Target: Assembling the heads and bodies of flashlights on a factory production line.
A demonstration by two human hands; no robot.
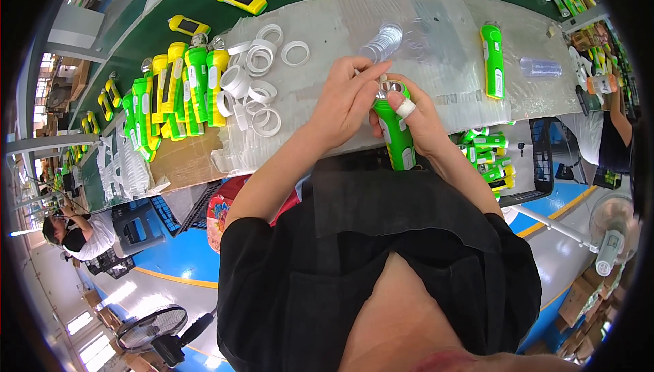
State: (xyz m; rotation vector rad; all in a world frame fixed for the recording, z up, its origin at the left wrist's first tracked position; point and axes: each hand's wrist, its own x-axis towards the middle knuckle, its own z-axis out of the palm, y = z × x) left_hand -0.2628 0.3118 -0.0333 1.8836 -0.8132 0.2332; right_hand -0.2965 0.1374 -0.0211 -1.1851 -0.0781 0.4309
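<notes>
A green flashlight (400,142) is held upright near my body, its silver reflector end facing up at the table's front edge. My right hand (417,116) wraps round its upper part, and white tape covers the thumb. My left hand (349,99) is closed at the flashlight's head, fingertips pinched together over the reflector; what they pinch, if anything, is too small to make out. Just beyond my fingers lies a row of clear round lenses (383,41). Several white plastic rings (260,58) lie loosely left of my left hand.
Green and yellow flashlights (178,89) are lined up at the left. One green flashlight (493,62) lies to the right, beside a stack of clear lenses (540,67). A black crate (543,157) and more flashlights (492,157) sit below the table's right edge. Other people work nearby.
</notes>
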